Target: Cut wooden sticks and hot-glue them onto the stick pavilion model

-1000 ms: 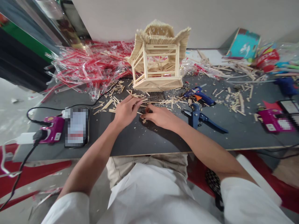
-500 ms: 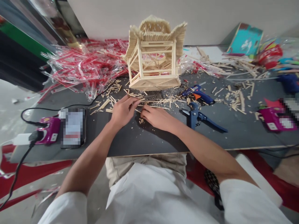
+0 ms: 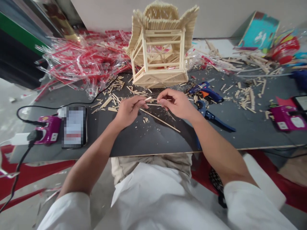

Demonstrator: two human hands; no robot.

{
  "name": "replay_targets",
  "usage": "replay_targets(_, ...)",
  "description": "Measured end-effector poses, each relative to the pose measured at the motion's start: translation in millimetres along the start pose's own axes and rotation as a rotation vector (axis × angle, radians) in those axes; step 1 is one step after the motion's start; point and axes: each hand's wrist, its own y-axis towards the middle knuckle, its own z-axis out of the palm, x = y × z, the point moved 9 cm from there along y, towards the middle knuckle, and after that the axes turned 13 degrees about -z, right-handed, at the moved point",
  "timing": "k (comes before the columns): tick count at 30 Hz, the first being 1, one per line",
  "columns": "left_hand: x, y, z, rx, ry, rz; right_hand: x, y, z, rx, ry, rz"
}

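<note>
My left hand [image 3: 129, 110] is raised a little above the dark table [image 3: 144, 137], its fingers pinched on a short wooden stick [image 3: 147, 99]. My right hand [image 3: 176, 103] is close beside it, fingers pinched on another thin stick [image 3: 154, 104] that points toward the left hand. A long thin stick [image 3: 160, 120] lies on the table below both hands. Just behind them stands a small house model built of wooden sticks [image 3: 159, 48], with cut stick pieces [image 3: 112, 102] scattered around its base.
A blue glue gun [image 3: 206, 91] and blue cutters [image 3: 213, 118] lie right of my right hand. A phone [image 3: 73, 126] and a purple device [image 3: 46, 132] with a cable sit at the left. Red-and-clear wrappers [image 3: 81, 64] are heaped at the back left; stick scraps [image 3: 247, 95] lie at the right.
Both hands have lifted off the table, each with a stick pinched in its fingers, and now meet in the air. The camera has tipped slightly, so the model sits higher in view.
</note>
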Motion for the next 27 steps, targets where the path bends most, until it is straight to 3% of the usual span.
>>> replay_targets(3,3.8,-1.8,10.3,0.091,-0.191,-0.104,-1.2,0.6,-2.3,-0.168,0.102,-0.017)
replay_targets(7,6.2,-5.3,22.3,0.168,-0.324,-0.199,4.2,-1.6,-9.3,-0.327,0.078,-0.062)
replay_targets(11,11.3,-5.9,27.9,0.192,-0.367,-0.245,6.4,-3.3,-8.4,-0.271,-0.061,-0.064)
replay_targets(15,15.5,-3.6,24.3,0.140,-0.396,-0.260,-2.1,-4.8,-0.9,-0.191,-0.079,-0.016)
replay_targets(22,17.4,-2.1,26.9,0.082,-0.443,-0.257,3.1,-7.1,-2.7,-0.294,-0.045,-0.029)
replay_targets(27,20.6,-2.9,37.2,0.091,-0.618,-0.316,1.7,-7.1,1.8,-0.252,-0.053,-0.013)
